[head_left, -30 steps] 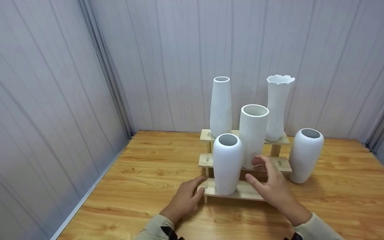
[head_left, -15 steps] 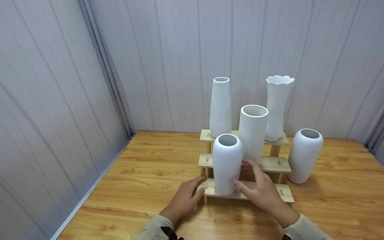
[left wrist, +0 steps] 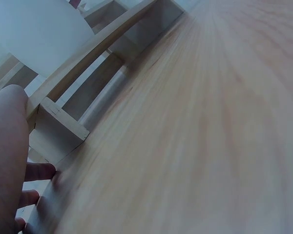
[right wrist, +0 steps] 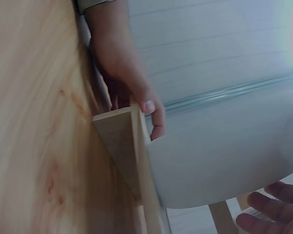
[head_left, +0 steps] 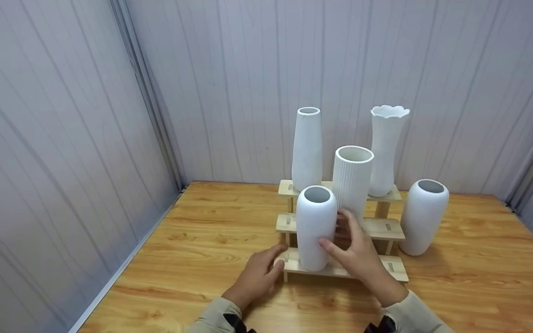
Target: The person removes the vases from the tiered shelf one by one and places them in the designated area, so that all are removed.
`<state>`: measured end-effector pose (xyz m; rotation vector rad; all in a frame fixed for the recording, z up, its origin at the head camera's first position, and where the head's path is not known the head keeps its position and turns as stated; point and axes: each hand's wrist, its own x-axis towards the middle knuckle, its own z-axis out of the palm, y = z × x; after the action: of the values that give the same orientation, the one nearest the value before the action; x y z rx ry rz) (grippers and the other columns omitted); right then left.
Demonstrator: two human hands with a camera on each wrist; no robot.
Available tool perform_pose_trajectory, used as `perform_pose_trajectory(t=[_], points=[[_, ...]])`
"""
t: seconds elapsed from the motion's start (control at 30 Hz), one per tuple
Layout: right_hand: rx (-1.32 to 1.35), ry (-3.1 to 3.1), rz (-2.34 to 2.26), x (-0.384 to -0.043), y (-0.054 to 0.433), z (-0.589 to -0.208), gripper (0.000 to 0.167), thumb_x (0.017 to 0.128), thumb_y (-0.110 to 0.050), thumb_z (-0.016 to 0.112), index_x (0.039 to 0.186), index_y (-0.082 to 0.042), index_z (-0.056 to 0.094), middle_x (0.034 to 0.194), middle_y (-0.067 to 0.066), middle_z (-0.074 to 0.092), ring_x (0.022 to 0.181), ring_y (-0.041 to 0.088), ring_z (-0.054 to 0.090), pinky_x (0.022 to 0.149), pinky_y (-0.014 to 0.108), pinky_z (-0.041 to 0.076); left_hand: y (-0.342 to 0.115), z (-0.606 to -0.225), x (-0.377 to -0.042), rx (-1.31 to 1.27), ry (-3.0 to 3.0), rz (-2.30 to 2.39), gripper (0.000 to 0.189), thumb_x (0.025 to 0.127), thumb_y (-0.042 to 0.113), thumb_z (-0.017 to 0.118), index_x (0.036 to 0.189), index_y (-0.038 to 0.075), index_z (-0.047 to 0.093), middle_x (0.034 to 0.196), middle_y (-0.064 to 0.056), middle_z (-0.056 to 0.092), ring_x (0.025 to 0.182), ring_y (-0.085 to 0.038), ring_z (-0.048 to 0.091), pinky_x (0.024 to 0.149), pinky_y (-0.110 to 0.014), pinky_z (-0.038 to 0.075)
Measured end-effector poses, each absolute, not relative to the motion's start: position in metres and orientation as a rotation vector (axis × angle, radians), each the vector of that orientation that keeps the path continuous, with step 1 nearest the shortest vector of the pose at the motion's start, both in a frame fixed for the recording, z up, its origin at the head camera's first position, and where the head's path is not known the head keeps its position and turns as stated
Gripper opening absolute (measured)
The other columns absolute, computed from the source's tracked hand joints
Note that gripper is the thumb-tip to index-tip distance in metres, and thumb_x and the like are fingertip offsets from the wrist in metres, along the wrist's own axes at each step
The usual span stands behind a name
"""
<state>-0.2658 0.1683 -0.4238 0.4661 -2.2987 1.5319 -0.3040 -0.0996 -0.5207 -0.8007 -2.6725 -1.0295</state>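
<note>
A three-tier wooden stand (head_left: 382, 266) holds several white vases. On its lowest tier a smooth white vase (head_left: 315, 231) with a narrowed mouth stands upright. My left hand (head_left: 257, 275) grips the left end of that tier between thumb and index finger; its other fingertips are low by the table in the left wrist view. My right hand (head_left: 361, 252) is at the vase's right side, its thumb overlapping the vase front and its fingers just behind the right edge. Relaxed fingers (right wrist: 271, 209) lie along the vase's edge in the right wrist view, not wrapped round it.
A ribbed cylindrical vase (head_left: 352, 180) stands on the middle tier. The top tier bears a slender tapered vase (head_left: 307, 148) and a scalloped-rim vase (head_left: 383, 152). Another smooth white vase (head_left: 424, 219) stands on the wooden table (head_left: 178, 249), right of the stand. Panelled walls enclose the back and left.
My right hand has moved left from in front of the stand's right part to the smooth vase, then slightly upward along its side. The left hand and the vases have stayed in place.
</note>
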Motion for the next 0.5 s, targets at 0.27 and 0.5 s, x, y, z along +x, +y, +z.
perform_pose_trajectory(t=[0.27, 0.5], points=[[0.462, -2.325, 1.548, -0.269, 0.164, -0.407, 0.087, 0.081, -0.03, 0.087, 0.15, -0.016, 0.036, 0.131, 0.016, 0.06, 0.112, 0.032, 0.065, 0.093, 0.052, 0.054, -0.099, -0.519, -0.306, -0.796, -2.692, -1.046, 0.046, 0.108, 0.042, 0.042, 0.146, 0.019, 0.053, 0.145, 0.001, 0.057, 0.135, -0.023, 0.051, 0.112, -0.055, 0.035], [0.454, -2.351, 1.548, -0.273, 0.16, -0.401, 0.091, 0.079, -0.032, 0.088, 0.152, -0.016, 0.035, 0.132, 0.016, 0.059, 0.112, 0.032, 0.064, 0.091, 0.049, 0.056, -0.1, -0.52, -0.305, -0.799, -2.701, -1.04, 0.047, 0.107, 0.042, 0.043, 0.147, 0.017, 0.052, 0.145, 0.0, 0.057, 0.136, -0.025, 0.05, 0.112, -0.055, 0.035]])
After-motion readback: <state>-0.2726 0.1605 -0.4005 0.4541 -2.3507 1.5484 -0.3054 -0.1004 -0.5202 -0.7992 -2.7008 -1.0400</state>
